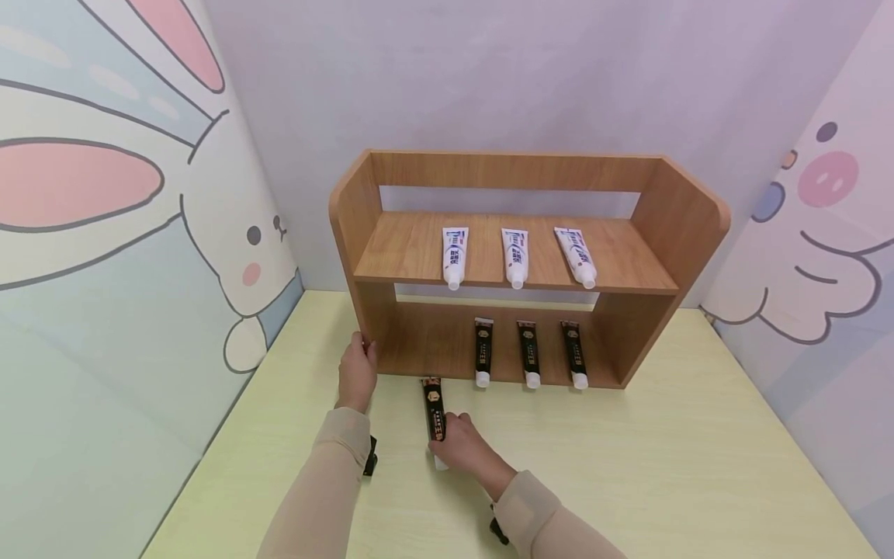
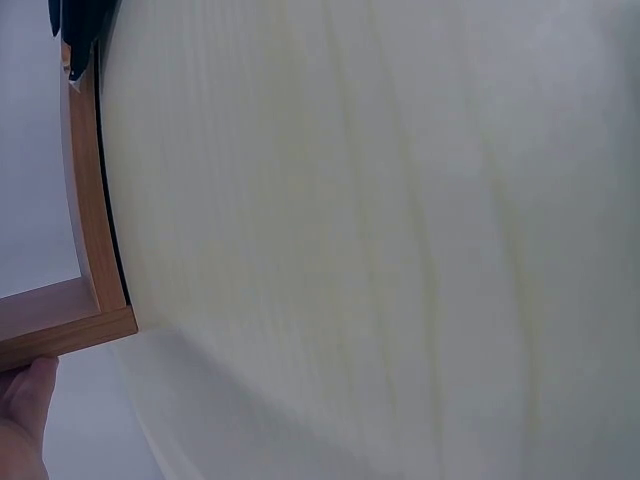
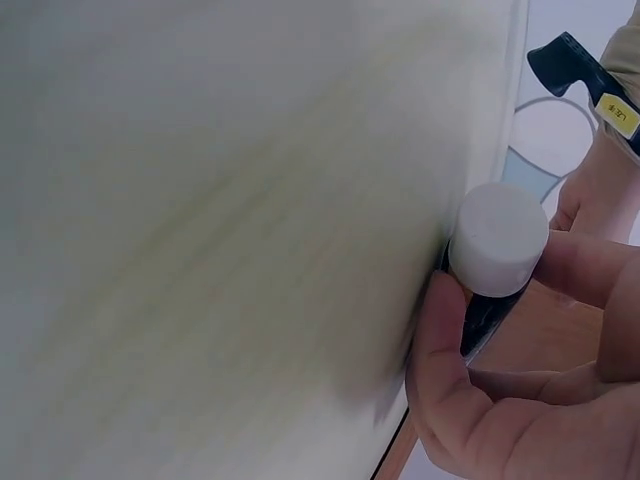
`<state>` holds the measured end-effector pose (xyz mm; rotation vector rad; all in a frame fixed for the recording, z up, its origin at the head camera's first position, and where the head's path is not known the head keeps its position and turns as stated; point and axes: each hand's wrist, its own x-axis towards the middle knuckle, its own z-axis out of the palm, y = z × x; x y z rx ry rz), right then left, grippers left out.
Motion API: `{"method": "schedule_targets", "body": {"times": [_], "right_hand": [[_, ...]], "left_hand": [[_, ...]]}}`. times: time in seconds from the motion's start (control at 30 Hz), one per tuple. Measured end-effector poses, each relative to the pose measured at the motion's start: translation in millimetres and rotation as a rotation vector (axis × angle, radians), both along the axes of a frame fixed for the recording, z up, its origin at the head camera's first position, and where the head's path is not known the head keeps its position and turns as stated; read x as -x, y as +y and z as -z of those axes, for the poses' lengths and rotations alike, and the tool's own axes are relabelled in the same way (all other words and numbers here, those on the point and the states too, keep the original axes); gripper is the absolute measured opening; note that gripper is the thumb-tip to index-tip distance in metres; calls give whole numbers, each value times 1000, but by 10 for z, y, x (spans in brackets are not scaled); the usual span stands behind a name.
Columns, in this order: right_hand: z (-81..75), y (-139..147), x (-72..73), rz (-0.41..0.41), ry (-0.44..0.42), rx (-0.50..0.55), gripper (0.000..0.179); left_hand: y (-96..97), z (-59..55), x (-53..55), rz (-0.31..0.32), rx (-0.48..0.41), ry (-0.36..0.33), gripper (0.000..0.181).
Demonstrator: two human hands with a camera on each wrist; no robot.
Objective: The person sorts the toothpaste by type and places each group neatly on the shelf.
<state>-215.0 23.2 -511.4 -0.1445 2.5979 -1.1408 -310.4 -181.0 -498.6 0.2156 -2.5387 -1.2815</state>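
A black toothpaste tube (image 1: pixel 434 404) with a white cap (image 3: pixel 500 240) points its capped end toward me, just in front of the shelf. My right hand (image 1: pixel 466 446) pinches it near the cap, thumb and fingers on either side, as the right wrist view shows close up. At the lower left of the two-tier wooden shelf (image 1: pixel 517 171), my left hand (image 1: pixel 358 376) grips the front edge of the side panel. In the left wrist view only part of that hand (image 2: pixel 25 415) shows, against the wood.
On the lower tier lie several black tubes in a row, including a left one (image 1: pixel 483 349) and a right one (image 1: pixel 574 353). Three white toothpaste tubes, among them a middle one (image 1: pixel 515 256), lie on the upper tier. Cartoon-printed walls (image 1: pixel 230 233) flank the pale table (image 1: pixel 698 466).
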Motion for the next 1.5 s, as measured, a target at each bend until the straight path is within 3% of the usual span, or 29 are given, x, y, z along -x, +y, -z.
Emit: {"method": "schedule_targets", "body": {"times": [0.33, 0.73, 1.5], "right_hand": [[-30, 12, 24, 5, -28, 20, 52], [-33, 31, 56, 29, -38, 35, 61], [-138, 84, 50, 56, -37, 116, 58]], "left_hand": [[-1, 6, 5, -2, 11, 26, 28], [-1, 5, 9, 3, 20, 27, 28], [-15, 25, 12, 12, 25, 26, 26]]}}
